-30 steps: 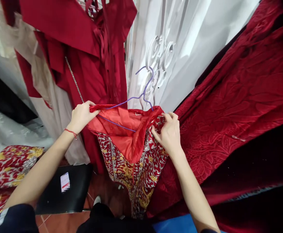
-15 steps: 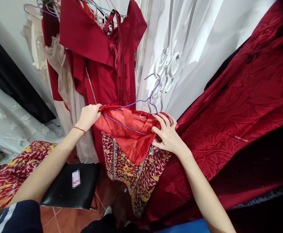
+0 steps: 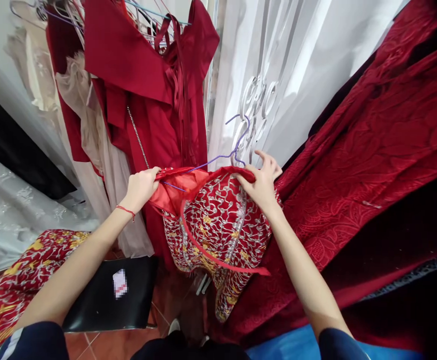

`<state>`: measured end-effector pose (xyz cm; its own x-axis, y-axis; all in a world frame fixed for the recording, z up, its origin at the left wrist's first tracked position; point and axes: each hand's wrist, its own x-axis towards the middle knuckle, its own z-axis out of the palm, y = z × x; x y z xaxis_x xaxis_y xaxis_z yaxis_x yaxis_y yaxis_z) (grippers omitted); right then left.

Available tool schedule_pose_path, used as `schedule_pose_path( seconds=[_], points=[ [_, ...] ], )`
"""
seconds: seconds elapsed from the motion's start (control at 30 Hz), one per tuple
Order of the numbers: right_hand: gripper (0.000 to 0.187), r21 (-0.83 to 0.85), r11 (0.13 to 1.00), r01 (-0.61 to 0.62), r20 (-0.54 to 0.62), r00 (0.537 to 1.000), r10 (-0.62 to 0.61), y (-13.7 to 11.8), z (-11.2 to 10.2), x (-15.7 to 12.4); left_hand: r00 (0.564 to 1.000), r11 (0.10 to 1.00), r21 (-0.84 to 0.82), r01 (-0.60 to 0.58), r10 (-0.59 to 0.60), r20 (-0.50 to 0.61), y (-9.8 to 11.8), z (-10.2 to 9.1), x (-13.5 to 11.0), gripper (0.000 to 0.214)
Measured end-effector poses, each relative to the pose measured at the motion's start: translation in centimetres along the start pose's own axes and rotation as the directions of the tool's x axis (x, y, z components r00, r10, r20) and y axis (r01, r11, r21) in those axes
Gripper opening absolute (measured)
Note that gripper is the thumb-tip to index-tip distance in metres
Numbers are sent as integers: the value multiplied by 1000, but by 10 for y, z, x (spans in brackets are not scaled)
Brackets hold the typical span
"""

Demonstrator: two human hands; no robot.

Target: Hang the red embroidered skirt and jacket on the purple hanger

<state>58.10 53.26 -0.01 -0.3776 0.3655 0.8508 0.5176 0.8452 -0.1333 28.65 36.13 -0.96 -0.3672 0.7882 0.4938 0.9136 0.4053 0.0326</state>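
Note:
A red bodice with silver and gold embroidery (image 3: pixel 218 225) hangs in front of me on a purple wire hanger (image 3: pixel 218 158). My left hand (image 3: pixel 141 189) pinches its top edge at the left, where the shiny red lining shows. At the right, my right hand (image 3: pixel 260 182) grips the upper edge between thumb and fingers, with the other fingers lifted. The embroidered flap is up over most of the lining, and a thin red strap (image 3: pixel 207 252) dangles across it. The hanger's hook is by white ring-shaped hangers (image 3: pixel 258 100).
Dark red dresses (image 3: pixel 136 80) hang at the back left. A red patterned gown (image 3: pixel 368 165) slants along the right. Below left stands a black stool (image 3: pixel 109 310) with a blurred card (image 3: pixel 120 284); embroidered red fabric (image 3: pixel 23 275) lies beside it. Blue material (image 3: pixel 297 345) is at the bottom.
My right hand has drawn the bodice's front panel up, so embroidery now covers much of the lining. The red strap has come into sight. My left hand keeps its pinch.

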Motion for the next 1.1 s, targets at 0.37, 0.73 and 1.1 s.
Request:
schedule_pose_path(
  seconds=[0.37,0.73,1.1],
  points=[
    [30,36,998,-42,184,982,35,8,22,6,973,831,-555,43,92,213,-42,41,22,44],
    [42,-199,980,25,287,957,34,-10,15,13,999,999,28,37,-37,-5,-33,9,37,43],
    [45,-272,962,14,268,961,62,-24,11,11,992,994,-70,86,-92,-84,16,-44,43,32]
  ],
)
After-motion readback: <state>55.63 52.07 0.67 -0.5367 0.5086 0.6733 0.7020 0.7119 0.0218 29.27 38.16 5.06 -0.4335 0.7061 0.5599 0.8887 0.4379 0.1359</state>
